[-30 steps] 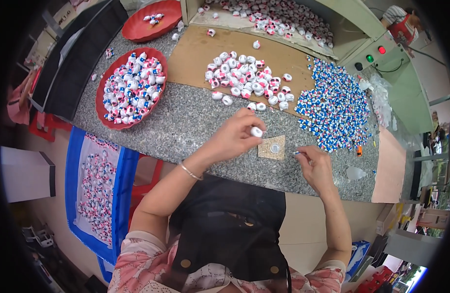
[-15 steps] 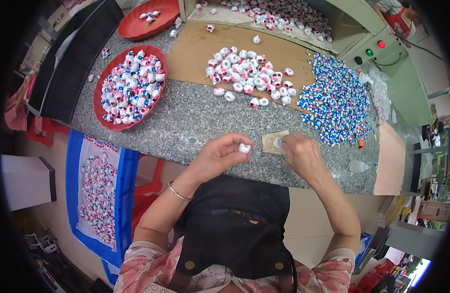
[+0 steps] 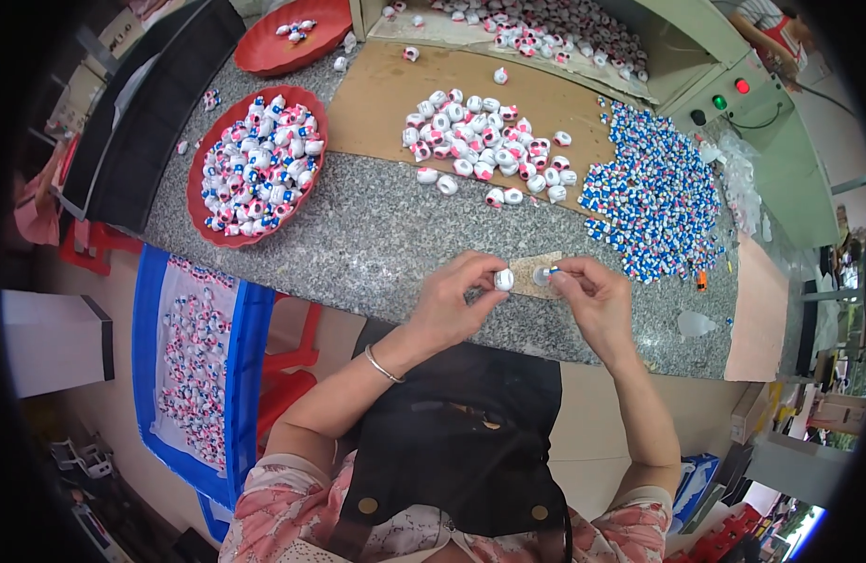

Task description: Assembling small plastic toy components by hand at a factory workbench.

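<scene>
White spool (image 3: 503,279) pinched in left hand (image 3: 452,305) grip, held just above the tabletop (image 3: 376,235) edge. Right hand (image 3: 592,300) grip pinches a small blue-white cap (image 3: 545,274) just to the spool's right, level with it; the two nearly touching over a cardboard scrap (image 3: 531,272)

Small assembly workshop: beyond the hands, a speckled stone desk (image 3: 358,235) carries heaps of identical small white parts (image 3: 480,141) and blue parts (image 3: 653,192). A red tray (image 3: 217,230) to their left holds more; a machine with indicator lights (image 3: 733,94) stands beyond.
</scene>
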Demonstrator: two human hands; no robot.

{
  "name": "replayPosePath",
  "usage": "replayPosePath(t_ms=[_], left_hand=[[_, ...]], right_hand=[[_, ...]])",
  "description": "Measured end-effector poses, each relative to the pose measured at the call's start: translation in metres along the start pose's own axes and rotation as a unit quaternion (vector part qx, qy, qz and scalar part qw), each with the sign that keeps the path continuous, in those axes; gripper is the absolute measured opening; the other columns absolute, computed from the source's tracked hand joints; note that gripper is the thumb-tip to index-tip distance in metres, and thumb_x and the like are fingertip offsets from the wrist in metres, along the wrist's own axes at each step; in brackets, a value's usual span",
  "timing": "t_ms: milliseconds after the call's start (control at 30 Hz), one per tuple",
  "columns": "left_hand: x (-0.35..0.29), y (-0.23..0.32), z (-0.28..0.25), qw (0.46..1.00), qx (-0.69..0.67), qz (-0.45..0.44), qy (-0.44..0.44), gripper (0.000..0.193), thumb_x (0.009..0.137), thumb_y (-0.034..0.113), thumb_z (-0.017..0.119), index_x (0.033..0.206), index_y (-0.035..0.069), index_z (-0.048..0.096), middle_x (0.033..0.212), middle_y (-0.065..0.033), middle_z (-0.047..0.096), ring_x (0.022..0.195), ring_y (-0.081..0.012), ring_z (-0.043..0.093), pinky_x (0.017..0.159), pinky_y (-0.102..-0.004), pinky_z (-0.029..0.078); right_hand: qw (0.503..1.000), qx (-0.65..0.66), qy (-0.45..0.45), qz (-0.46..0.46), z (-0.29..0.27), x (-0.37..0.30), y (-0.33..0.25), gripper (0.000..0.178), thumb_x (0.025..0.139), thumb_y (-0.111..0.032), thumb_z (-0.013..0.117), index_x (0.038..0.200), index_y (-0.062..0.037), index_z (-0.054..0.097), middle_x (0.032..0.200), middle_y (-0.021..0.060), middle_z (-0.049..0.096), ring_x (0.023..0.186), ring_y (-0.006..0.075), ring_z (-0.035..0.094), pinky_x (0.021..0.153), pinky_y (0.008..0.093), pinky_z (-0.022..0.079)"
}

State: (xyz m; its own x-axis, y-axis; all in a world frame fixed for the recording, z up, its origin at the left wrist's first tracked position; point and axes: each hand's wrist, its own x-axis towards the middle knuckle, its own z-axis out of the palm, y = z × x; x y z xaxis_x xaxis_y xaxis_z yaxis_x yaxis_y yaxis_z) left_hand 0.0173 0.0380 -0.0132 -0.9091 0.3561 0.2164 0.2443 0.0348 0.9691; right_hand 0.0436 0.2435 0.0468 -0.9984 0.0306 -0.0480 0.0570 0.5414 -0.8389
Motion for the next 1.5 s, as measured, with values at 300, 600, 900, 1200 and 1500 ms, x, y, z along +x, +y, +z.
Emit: replayPosePath(t_ms=[300,600,900,1200,1500], left_hand=[[0.008,0.013,-0.007,0.984,-0.075,0.030,-0.158,0.035,0.084,-0.001,0.070,0.119,0.002,0.066,0.102,-0.0096,0.066,0.081,-0.0134,0.065,0.069,-0.0254,0.053],[0.011,0.024,-0.018,0.937,-0.202,-0.143,-0.247,0.027,0.100,0.010,0.053,0.120,-0.001,0.065,0.095,-0.0078,0.066,0.076,-0.0101,0.063,0.065,-0.0234,0.052],[0.006,0.014,-0.042,0.946,-0.190,-0.182,-0.188,0.022,0.096,0.011,0.060,0.113,0.000,0.068,0.091,-0.0031,0.066,0.079,-0.0084,0.062,0.068,-0.0230,0.052],[0.024,0.050,-0.202,0.840,0.460,0.154,0.244,0.023,0.081,0.001,0.068,0.104,0.000,0.067,0.096,-0.0136,0.066,0.088,-0.0275,0.062,0.080,-0.0351,0.049],[0.050,0.032,-0.151,0.772,0.542,0.242,0.228,0.027,0.080,0.001,0.068,0.107,0.002,0.066,0.113,-0.0164,0.061,0.102,-0.0329,0.058,0.087,-0.0414,0.047]], right_hand=[[0.979,0.176,-0.071,0.078,0.000,-0.021,-0.011,0.012,0.091,-0.004,0.066,0.100,0.0028,0.069,0.089,0.0068,0.071,0.076,0.0105,0.065,0.070,0.0242,0.053],[0.986,0.039,-0.053,-0.154,0.006,-0.020,-0.021,0.011,0.082,0.000,0.071,0.093,-0.0024,0.071,0.076,0.0099,0.066,0.067,0.0194,0.064,0.059,0.0301,0.048],[0.990,0.021,-0.108,-0.090,0.014,-0.009,-0.023,0.017,0.086,-0.006,0.070,0.103,-0.0014,0.070,0.084,0.0098,0.069,0.077,0.0186,0.066,0.069,0.0297,0.051],[0.958,-0.238,0.088,-0.136,-0.051,0.051,0.060,0.012,0.084,0.000,0.065,0.096,-0.0003,0.066,0.090,0.0164,0.065,0.077,0.0346,0.065,0.069,0.0394,0.052],[0.904,-0.349,0.099,-0.226,-0.036,0.043,0.077,0.020,0.078,0.004,0.059,0.095,-0.0045,0.064,0.089,0.0150,0.060,0.082,0.0336,0.060,0.071,0.0439,0.049]])
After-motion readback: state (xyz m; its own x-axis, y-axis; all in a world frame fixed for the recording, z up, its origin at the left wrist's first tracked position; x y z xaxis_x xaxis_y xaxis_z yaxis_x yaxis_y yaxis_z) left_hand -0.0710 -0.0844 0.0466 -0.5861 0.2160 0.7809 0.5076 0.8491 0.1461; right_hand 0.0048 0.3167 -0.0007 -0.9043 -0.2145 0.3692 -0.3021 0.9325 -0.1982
